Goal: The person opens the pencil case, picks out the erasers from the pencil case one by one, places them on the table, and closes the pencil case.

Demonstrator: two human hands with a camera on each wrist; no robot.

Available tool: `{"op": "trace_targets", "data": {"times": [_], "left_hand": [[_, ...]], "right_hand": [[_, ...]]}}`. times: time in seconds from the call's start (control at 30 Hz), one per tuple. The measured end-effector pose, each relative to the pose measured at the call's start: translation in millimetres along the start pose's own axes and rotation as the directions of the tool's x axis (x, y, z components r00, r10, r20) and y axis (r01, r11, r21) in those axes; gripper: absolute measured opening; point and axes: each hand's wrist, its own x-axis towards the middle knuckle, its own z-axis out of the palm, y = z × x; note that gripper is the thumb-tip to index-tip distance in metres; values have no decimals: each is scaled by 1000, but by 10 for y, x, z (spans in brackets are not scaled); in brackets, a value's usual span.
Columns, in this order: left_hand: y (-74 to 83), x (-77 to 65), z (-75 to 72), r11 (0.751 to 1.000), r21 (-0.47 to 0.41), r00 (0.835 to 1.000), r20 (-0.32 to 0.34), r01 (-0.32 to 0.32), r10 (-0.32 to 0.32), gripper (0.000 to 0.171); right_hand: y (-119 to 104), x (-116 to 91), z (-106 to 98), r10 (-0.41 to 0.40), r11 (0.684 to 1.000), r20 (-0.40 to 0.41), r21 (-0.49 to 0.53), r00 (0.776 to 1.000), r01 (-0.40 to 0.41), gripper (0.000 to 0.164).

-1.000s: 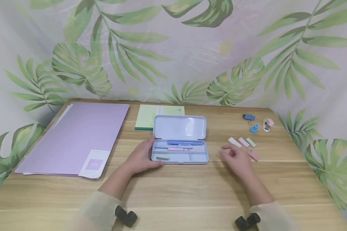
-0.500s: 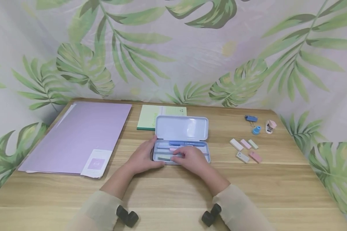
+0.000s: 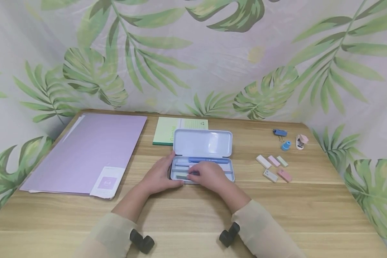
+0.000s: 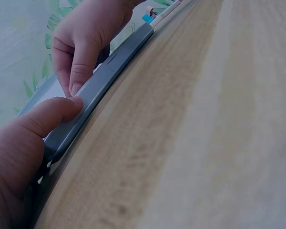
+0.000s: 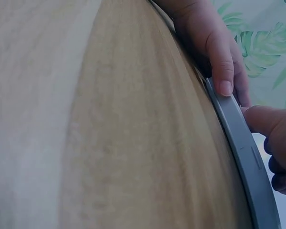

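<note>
A pale blue pencil case [image 3: 202, 143] lies with its lid raised in the middle of the table. My left hand [image 3: 158, 174] grips its left end, thumb along the front edge. In the back compartment lie several pens, including a blue pen [image 3: 209, 160]. A green eraser [image 3: 181, 177] is in the front compartment. My right hand [image 3: 211, 175] reaches over that compartment with thumb and fingers bent together beside the eraser; anything between the fingertips is hidden. In the left wrist view, the right hand's fingertips point down inside the case's front wall [image 4: 112, 67].
Several erasers, among them a white eraser [image 3: 263, 161] and a pink eraser [image 3: 284, 175], lie at right. Behind them are a blue binder clip [image 3: 280, 132], a small blue cone-shaped item [image 3: 286, 145] and a mini stapler [image 3: 301, 142]. A purple folder [image 3: 87, 154] and green notebook [image 3: 166, 130] lie left and behind.
My right hand has moved left from beside the erasers to the pencil case, then slightly further left in the front compartment. The left hand keeps its hold on the case.
</note>
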Motion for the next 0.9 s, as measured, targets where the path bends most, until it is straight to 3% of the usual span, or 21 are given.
{"op": "trace_targets", "data": {"times": [0.33,0.43,0.7,0.9], "left_hand": [[9,-6,-5,1000,-2,1000,-2,-8,8,113],[13,-9,-6,1000,-3,1000,-1,-6,6,114],[11,2,-1,1000,-6,1000,5,5,-5,115],[10,-7,-16,1000,-6,1000,8,13,-13,116]], "right_hand": [[-33,65,-68,-11,998,85,-63,996,17,21],[-9,51,-53,-32,998,71,-61,997,36,20],[117,-135,-45,-13,999,-116,36,993,17,23],[356,-424,-232,10,1000,-297,26,955,-2,19]]}}
